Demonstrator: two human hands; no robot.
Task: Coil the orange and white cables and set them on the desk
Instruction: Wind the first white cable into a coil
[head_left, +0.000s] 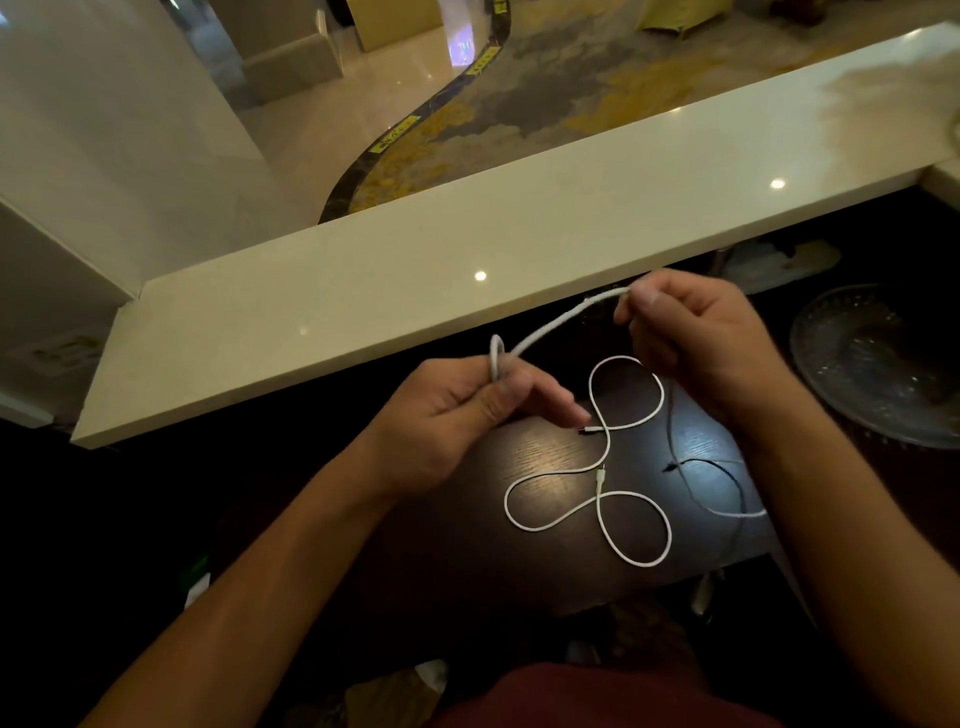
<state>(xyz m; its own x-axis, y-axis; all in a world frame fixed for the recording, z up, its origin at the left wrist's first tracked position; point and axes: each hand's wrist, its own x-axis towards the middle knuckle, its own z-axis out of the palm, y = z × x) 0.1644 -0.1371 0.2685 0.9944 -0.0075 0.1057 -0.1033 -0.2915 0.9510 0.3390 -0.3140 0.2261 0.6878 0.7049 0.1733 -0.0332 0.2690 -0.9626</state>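
Stretching a pale braided cable (558, 322) between both hands, we work above the dark wood-grain desk (545, 457) at the centre of the frame. Our left hand (457, 415) pinches a small folded loop of it between thumb and curled fingers, the forefinger pointing out toward the right. Our right hand (696, 348), higher and to the right, has thumb and fingertips closed on the other end of the span. The held length runs from lower left up to upper right in a shallow arch, just in front of the long cream stone counter ledge (363, 291) that crosses the frame.

Below the hands, a thin white charging cable (597, 499) lies loose on the desk in three open loops, its long run going roughly top to bottom, with one small plug near our left fingertips and another at the middle crossing. A dark thin cord (727, 478) trails at right, partly under our right forearm. A clear cut-glass dish (872, 364) sits at the right edge.

In this dim light we cannot say whether the held cable is the orange one. We judge both cables light, limp and a little springy, likely to unwind if let go; best taken near a plug end and gathered loop by loop, pinching each turn where it crosses.
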